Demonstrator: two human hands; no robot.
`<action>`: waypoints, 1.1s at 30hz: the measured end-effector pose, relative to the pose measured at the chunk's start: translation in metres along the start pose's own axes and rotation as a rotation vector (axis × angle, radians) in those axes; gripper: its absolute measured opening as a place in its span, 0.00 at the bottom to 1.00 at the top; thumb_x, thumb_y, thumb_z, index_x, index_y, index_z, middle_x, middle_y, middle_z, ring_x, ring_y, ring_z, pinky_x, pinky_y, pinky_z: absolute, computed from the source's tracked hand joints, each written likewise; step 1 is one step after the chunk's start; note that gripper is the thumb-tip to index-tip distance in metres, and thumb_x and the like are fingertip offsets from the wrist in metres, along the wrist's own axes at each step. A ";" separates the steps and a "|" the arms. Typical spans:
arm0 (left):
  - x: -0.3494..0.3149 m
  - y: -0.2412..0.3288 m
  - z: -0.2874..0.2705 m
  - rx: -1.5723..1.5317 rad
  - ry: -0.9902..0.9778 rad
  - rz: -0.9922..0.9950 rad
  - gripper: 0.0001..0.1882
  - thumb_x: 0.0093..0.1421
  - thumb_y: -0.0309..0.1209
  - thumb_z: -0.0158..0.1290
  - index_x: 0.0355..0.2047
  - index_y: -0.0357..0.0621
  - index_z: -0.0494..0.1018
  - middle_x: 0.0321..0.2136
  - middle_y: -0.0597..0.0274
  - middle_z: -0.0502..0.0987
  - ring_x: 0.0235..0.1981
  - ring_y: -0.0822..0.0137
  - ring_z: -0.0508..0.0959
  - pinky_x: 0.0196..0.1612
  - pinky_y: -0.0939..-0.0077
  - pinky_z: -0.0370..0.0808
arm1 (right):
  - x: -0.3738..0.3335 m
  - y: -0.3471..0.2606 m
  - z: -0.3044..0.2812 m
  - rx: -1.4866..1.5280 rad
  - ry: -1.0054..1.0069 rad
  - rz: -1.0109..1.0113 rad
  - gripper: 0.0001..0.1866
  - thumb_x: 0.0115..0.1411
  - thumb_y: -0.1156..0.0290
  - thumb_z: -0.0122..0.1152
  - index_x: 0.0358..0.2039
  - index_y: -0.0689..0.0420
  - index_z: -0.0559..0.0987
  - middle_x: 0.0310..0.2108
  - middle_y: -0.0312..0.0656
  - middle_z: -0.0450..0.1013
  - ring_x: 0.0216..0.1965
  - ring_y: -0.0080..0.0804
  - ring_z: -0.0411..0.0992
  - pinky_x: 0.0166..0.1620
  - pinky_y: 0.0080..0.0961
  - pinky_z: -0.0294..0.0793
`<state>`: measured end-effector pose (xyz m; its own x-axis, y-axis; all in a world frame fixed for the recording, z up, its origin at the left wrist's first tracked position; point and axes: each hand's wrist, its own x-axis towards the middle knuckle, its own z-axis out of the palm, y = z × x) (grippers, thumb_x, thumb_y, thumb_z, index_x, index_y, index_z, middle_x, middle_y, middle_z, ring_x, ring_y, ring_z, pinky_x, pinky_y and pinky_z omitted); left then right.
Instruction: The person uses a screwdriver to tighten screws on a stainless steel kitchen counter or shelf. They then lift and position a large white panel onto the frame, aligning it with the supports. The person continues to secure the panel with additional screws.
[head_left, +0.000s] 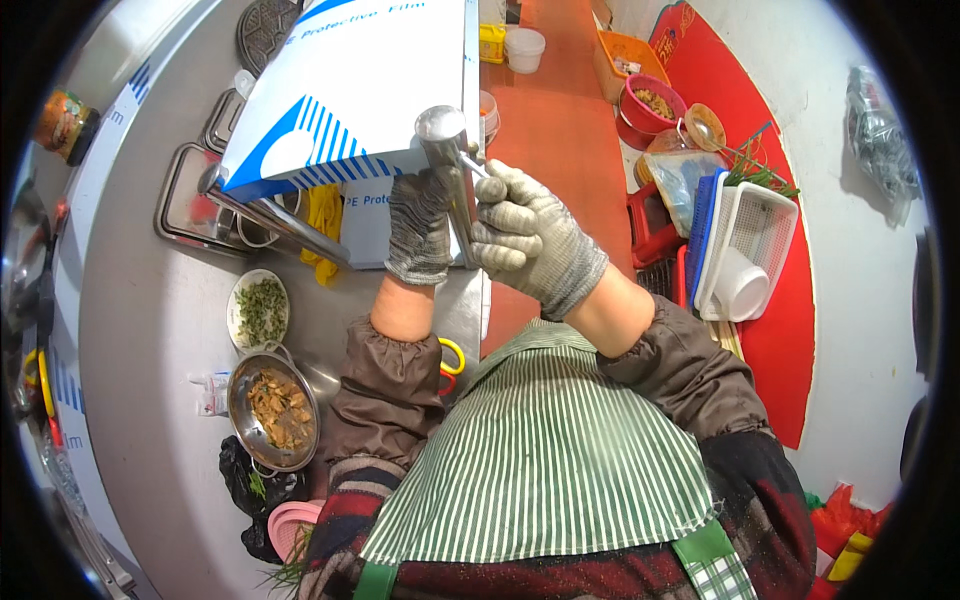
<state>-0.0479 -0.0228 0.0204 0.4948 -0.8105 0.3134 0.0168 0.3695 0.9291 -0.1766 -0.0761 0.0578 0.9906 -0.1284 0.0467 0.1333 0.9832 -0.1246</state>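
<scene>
A shelf (385,75) wrapped in white and blue protective film is upside down or tilted in front of me, with shiny metal tube legs at its corners. My left hand (420,225), in a grey knit glove, is closed against the metal tube leg (462,205) at the near right corner; its fingertips are partly hidden. Just right of that leg, my gloved right hand (540,235) pinches a thin silvery rod (474,166) whose far end meets the leg near its round top. The rod's exact kind is too small to make out.
On the steel counter at left are a plate of chopped greens (262,310), a metal pan of cooked food (283,415) and a metal tray (190,205). Along the right stand white and blue baskets (770,225), a pink bowl (655,100) and an orange bin (625,52).
</scene>
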 end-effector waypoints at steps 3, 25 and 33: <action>-0.004 0.003 0.001 -0.197 -0.043 0.065 0.25 0.57 0.44 0.56 0.48 0.41 0.68 0.39 0.62 0.76 0.41 0.70 0.76 0.45 0.76 0.74 | -0.008 -0.007 0.001 -0.380 0.183 -0.053 0.21 0.67 0.50 0.40 0.28 0.53 0.72 0.10 0.27 0.62 0.09 0.14 0.60 0.16 0.15 0.66; -0.009 -0.019 -0.001 -0.099 0.073 0.013 0.29 0.57 0.50 0.54 0.46 0.36 0.69 0.38 0.59 0.75 0.41 0.68 0.74 0.45 0.72 0.72 | -0.001 -0.008 0.045 -3.060 0.411 -0.263 0.06 0.59 0.70 0.49 0.31 0.59 0.68 0.15 0.41 0.71 0.17 0.39 0.74 0.18 0.34 0.72; -0.013 -0.015 -0.001 -0.101 0.058 -0.006 0.31 0.59 0.51 0.51 0.51 0.36 0.67 0.43 0.57 0.75 0.45 0.66 0.74 0.50 0.71 0.71 | -0.002 -0.014 0.041 -2.979 0.383 -0.249 0.07 0.60 0.68 0.50 0.33 0.59 0.70 0.16 0.43 0.71 0.17 0.40 0.73 0.18 0.34 0.71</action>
<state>-0.0535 -0.0175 0.0020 0.5436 -0.7863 0.2935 0.1058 0.4111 0.9054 -0.1817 -0.0840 0.1002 0.9062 -0.3596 0.2224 -0.3607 -0.9319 -0.0369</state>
